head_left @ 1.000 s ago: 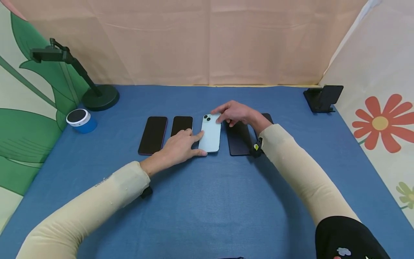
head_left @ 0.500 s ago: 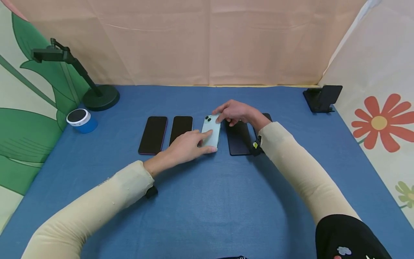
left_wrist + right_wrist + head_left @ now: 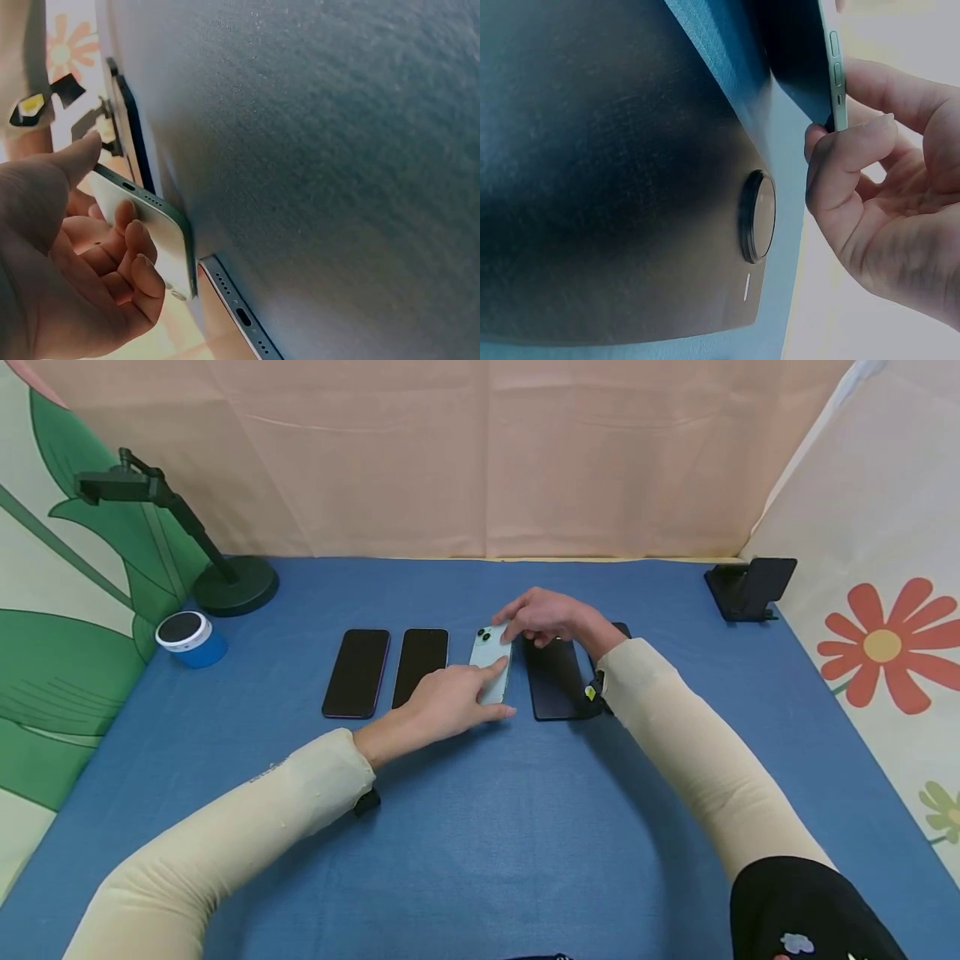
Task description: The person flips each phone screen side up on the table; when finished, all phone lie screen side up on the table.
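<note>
A pale mint-green smartphone (image 3: 489,647) lies tilted in the head view, camera side up, its right long edge raised off the cloth. My right hand (image 3: 546,614) pinches its upper right corner between thumb and fingers. In the right wrist view, the phone's button edge (image 3: 835,60) and dark underside show. My left hand (image 3: 450,697) reaches over the lower part, index finger across the back and thumb spread past the bottom edge. The left wrist view has the port end of the mint-green smartphone (image 3: 161,232) beside the loosely bent left fingers; firm contact is unclear.
Left of the hands lie two dark phones, a black phone (image 3: 357,672) and a smaller black phone (image 3: 420,656). A dark tablet (image 3: 551,681) lies right, partly under the right wrist. Farther back stand a lamp-like stand (image 3: 234,585), a blue tub (image 3: 198,649) and a black holder (image 3: 746,589).
The mint-green phone has gone from flat to tilted, its right edge rising. My left hand has moved right across its lower end; the right hand keeps its corner grip almost in place.
</note>
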{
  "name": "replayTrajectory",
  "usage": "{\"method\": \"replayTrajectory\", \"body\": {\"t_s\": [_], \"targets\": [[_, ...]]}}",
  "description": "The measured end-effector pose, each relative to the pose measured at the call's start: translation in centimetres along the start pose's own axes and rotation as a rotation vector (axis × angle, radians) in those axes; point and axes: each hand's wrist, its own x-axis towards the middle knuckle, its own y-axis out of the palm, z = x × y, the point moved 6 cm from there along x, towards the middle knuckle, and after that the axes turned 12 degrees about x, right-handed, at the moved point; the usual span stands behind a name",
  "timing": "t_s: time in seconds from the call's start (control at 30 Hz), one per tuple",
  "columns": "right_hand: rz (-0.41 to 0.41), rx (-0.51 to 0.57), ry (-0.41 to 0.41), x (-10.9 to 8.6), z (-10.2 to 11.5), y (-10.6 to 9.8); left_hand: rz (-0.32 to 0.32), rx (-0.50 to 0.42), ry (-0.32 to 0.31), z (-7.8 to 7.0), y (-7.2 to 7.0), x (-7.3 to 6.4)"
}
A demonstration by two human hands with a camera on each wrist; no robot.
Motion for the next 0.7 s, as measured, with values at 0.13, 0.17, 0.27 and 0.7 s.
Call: {"method": "replayTrajectory", "body": {"t_s": [0.13, 0.17, 0.27, 0.7], "targets": [[0.006, 0.004, 0.004, 0.08, 0.12, -0.02, -0.007, 0.022, 0.013, -0.14, -0.13, -0.01], [0.007, 0.004, 0.005, 0.10, 0.14, -0.05, -0.007, 0.026, 0.015, -0.17, -0.17, 0.01], [0.009, 0.000, 0.010, 0.05, 0.25, -0.10, -0.008, 0.032, 0.036, -0.28, -0.31, 0.10], [0.017, 0.001, 0.009, -0.18, 0.59, -0.16, 0.027, -0.084, 0.117, 0.24, -0.79, 0.12]]}}
